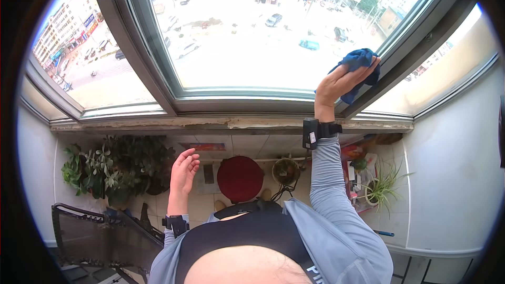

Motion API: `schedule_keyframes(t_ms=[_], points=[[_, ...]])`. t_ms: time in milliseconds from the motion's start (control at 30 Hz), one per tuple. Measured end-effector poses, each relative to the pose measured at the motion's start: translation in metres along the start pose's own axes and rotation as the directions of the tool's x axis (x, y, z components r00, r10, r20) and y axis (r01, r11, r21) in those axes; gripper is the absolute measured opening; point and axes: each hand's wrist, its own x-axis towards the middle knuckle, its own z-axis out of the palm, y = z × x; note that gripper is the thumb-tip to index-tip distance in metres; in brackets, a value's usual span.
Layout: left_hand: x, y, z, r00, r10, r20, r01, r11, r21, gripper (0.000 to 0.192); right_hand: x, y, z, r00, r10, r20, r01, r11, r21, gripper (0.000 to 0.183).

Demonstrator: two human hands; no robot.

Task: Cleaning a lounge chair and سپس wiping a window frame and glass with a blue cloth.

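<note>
My right hand [342, 81] grips a bunched blue cloth [361, 61] and presses it to the lower right corner of the large window pane [244, 47], against the grey metal window frame [398, 53]. Part of the cloth is hidden behind my fingers. On the left, my left hand [185, 171] is raised in the air below the sill, its fingers loosely curled and holding nothing. Each wrist wears a black strap; the right strap carries a black box [310, 134].
Below the worn window sill [236, 122] stand a round red stool [240, 178], a potted cactus-like plant [286, 170] and leafy plants [114, 165]. A spider plant [373, 191] is at right. A black mesh folding chair [102, 236] stands at lower left.
</note>
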Motion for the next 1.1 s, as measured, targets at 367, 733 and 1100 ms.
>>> schedule_keyframes(t_ms=[367,733,1100], points=[[0.004,0.002,-0.018,0.999,0.013,-0.037,-0.013,1.0,-0.012,0.03,-0.032,-0.19,0.066,0.628,-0.726,0.28,0.343,0.582,0.737,0.034],[0.024,-0.006,-0.006,0.999,-0.03,-0.028,0.028,0.998,-0.057,0.027,0.059,0.032,-0.008,0.926,-0.369,0.077,0.376,0.908,-0.185,0.059],[-0.008,-0.001,-0.052,0.988,0.029,-0.154,-0.04,0.997,-0.064,0.027,-0.161,-0.138,0.041,0.816,-0.373,0.442,0.272,0.922,0.277,0.036]])
